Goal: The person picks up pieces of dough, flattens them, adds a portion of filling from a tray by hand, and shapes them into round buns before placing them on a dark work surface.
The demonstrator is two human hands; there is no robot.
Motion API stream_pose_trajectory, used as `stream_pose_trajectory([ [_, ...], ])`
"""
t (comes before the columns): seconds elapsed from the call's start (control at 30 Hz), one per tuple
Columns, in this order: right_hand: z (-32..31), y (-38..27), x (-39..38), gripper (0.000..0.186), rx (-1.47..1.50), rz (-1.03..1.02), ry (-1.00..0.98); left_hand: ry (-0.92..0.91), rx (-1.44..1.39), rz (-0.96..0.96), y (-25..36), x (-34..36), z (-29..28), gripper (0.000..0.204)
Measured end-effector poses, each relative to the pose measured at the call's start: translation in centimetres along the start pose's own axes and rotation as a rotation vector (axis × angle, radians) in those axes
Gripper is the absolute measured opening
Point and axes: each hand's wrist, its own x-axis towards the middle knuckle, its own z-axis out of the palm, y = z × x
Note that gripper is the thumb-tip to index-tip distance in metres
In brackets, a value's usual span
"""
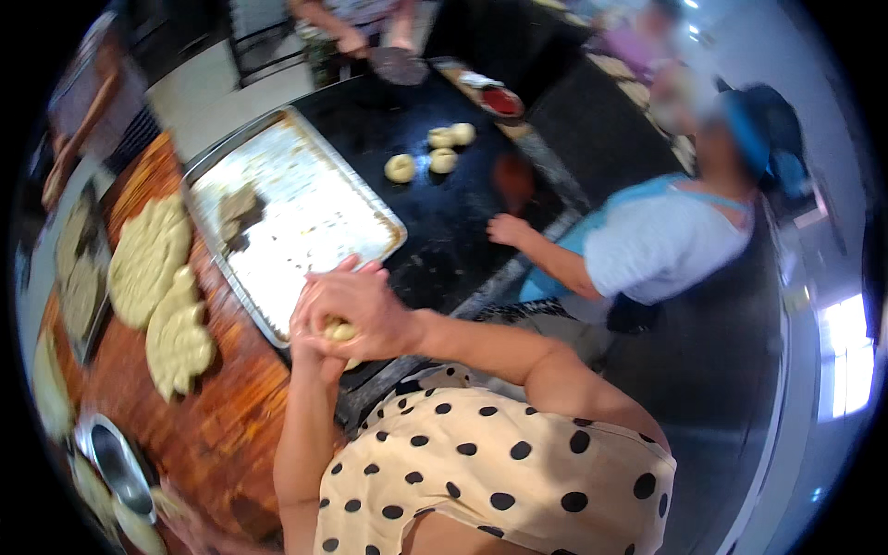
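Note:
My left hand (306,330) and my right hand (375,313) are clasped together over the near edge of the metal tray. Between them a small piece of pale dough (339,329) peeks out, mostly hidden by my fingers. The right hand wraps over the top, while the left cups it from the side. Below the hands a bit more pale dough shows, largely covered. On the shallow metal tray (305,185) lies a brownish, crumbly lump (239,213). Several round dough balls (443,161) sit on the dark tabletop beyond.
Flattened dough slabs (153,259) lie on the wooden table (240,407) at left, near a metal bowl (120,467). A co-worker in a blue apron (638,240) stands at right, one hand on the dark table. Another person across holds a round, flat dark object (398,67). A red-filled dish (500,101) stands at the far edge.

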Motion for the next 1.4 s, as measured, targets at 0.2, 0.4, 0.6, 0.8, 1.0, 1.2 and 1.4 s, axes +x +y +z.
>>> stream_pose_trajectory([
  [0.2, -0.3, -2.3, -1.7, 0.019, -0.095, 0.028, 0.323, 0.054, -0.062, -0.059, -2.3, 1.0, 0.9, 0.060],
  [0.4, -1.2, -0.2, -1.7, 0.036, 0.009, 0.062, 0.444, 0.121, 0.139, -0.055, -2.9, 3.8, 1.3, 0.063],
  [0.6, -5.5, 2.4, -2.0, 0.062, 0.177, 0.127, 0.298, -0.032, 0.128, -0.126, -2.2, 6.0, 1.5, 0.075],
  [0.8, -8.3, 6.2, -4.2, 0.025, 0.096, 0.030, 0.280, 0.010, 0.008, -0.122, -3.0, 11.0, 5.6, 0.069],
  [1.0, -5.7, 9.6, -3.6, 0.018, 0.113, 0.280, 0.540, 0.391, -0.070, 0.121, -7.8, 12.6, 0.3, 0.044],
  [1.2, -6.2, 9.7, -3.7, 0.044, 0.361, 0.330, 0.317, 0.568, 0.036, 0.058, -6.5, 12.3, -0.1, 0.037],
  [1.4, -6.7, 9.2, -4.6, 0.035, 0.081, 0.162, 0.173, 0.444, 0.181, -0.149, -6.1, 11.0, -0.4, 0.044],
])
